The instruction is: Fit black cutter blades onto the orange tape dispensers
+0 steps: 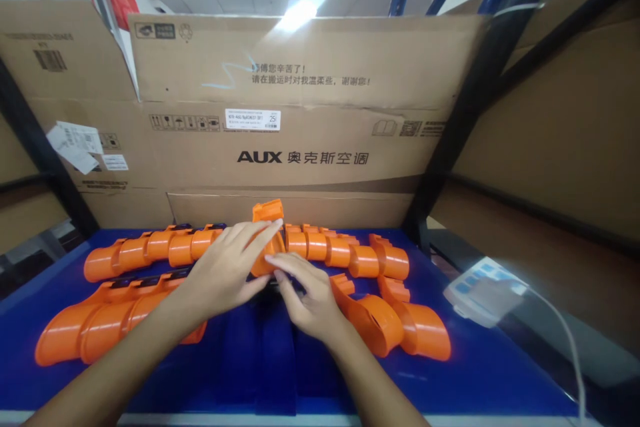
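A: Where are the hands?

B: Both meet at the middle of the blue table (475,373). The left hand (227,267) lies flat over an orange clip piece (267,240) that stands up between two rows, fingers stretched out and resting on it rather than curled round it. The right hand (307,297) comes in from below, fingertips touching the lower edge of the same piece, also loose and open (no closed grasp that I can make out).

A: And the rest of the orange parts?

B: A back row of orange parts (200,247) runs left to right just before the cardboard box (300,140), nested one into the next. A front left stack (95,320) lies nearer, likewise nested. To the right, a few curved pieces (400,327) sit more loosely, touching but not lined up.

A: How far along would you judge it?

B: Most pieces appear already chained into rows; the middle piece under the hands looks unseated, and the right-hand few seem left to join. A white device (483,290) with a cable sits off the table edge, right.
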Motion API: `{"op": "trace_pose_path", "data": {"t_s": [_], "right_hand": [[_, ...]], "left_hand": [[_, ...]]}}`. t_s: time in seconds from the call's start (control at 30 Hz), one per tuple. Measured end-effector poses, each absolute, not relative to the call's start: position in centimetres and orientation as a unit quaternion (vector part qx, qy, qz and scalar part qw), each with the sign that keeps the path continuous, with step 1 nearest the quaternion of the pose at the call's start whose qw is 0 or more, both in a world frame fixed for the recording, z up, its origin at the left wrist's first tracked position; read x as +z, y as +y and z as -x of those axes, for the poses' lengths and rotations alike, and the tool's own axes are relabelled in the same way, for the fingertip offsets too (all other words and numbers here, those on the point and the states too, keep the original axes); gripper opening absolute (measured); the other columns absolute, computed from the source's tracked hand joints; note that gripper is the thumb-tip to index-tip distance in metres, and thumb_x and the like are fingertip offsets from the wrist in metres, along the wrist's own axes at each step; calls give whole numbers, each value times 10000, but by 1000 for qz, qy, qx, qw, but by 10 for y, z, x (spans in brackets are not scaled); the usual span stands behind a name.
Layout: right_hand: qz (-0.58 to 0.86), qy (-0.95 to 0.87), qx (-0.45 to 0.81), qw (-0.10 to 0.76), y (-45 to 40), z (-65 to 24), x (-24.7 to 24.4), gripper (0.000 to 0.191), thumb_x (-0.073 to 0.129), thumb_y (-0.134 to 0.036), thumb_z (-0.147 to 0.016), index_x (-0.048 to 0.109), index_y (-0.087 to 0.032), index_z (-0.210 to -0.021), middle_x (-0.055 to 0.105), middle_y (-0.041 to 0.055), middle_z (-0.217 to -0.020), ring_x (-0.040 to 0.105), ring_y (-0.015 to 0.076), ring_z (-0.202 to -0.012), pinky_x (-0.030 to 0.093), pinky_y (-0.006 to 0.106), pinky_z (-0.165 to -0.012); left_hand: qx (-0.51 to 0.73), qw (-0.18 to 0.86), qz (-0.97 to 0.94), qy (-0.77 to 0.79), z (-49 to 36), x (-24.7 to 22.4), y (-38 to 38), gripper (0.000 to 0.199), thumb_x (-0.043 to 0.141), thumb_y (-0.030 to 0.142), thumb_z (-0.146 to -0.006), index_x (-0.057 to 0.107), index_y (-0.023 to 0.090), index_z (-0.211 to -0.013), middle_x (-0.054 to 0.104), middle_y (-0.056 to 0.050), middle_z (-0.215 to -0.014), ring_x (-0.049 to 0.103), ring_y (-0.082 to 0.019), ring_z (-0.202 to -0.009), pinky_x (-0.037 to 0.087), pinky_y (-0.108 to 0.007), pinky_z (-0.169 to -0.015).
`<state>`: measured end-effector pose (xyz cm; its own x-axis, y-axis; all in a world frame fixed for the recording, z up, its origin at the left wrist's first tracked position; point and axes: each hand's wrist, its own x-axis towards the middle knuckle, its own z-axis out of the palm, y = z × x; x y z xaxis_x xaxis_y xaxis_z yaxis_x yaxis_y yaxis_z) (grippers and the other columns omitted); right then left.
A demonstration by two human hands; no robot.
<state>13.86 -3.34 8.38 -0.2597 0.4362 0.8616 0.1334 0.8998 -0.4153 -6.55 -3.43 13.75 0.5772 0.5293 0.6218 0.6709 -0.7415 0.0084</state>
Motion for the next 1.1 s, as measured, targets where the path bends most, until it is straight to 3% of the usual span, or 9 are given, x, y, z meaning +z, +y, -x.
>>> {"op": "trace_pose_path", "data": {"t_s": [0.13,0.23,0.4,0.6,0.83,1.0,1.1], "right_hand": [[200,-781,82,586,-30,-142,87,448,584,-112,-971,614,-287,-1382,699,79,-1333,652,266,-1224,548,494,-1053],[274,-726,36,630,-25,-148,89,368,570,-159,-982,647,-263,-1327,709,106,-1284,643,296,-1203,523,545,-1046],[339,-671,21,660,-18,-153,87,258,540,-199,-1001,692,-246,-1205,725,106,-1123,663,285,-1052,547,509,-937],[325,-695,26,641,-18,-152,85,214,545,-189,-992,710,-248,-1115,721,89,-1054,659,278,-1018,537,475,-891],[314,-709,41,630,-17,-151,85,191,549,-174,-987,717,-235,-1056,724,83,-1007,654,263,-970,535,444,-855],[316,-708,47,630,-17,-151,86,184,552,-180,-983,719,-235,-1034,724,81,-990,653,264,-955,533,448,-850],[317,-705,50,632,-17,-152,86,180,549,-183,-985,718,-233,-1022,726,80,-984,653,262,-946,533,445,-844]], "left_hand": [[-303,128,879,-345,86,137,-15,850,676,297,-888,265,254,-1632,549,-149,-1496,512,-344,-1372,437,-517,-1122],[-282,141,866,-387,113,138,5,833,665,237,-855,315,270,-1610,541,-127,-1519,496,-351,-1387,408,-526,-1128],[-192,98,869,-446,145,127,39,857,701,259,-782,378,275,-1575,555,-131,-1513,524,-374,-1352,411,-516,-1085],[-126,49,871,-472,151,110,61,977,721,313,-756,284,276,-1629,586,-145,-1473,537,-379,-1341,385,-491,-1095],[-80,17,878,-471,157,91,72,1013,729,366,-770,222,301,-1645,468,-110,-1609,517,-371,-1384,336,-494,-1142],[-73,14,872,-484,170,91,74,1067,741,481,-741,220,280,-1650,381,-128,-1659,396,-373,-1491,275,-509,-1191],[-56,14,852,-520,184,97,77,1081,738,444,-698,257,247,-1646,423,-146,-1632,409,-391,-1481,268,-516,-1205]]}}
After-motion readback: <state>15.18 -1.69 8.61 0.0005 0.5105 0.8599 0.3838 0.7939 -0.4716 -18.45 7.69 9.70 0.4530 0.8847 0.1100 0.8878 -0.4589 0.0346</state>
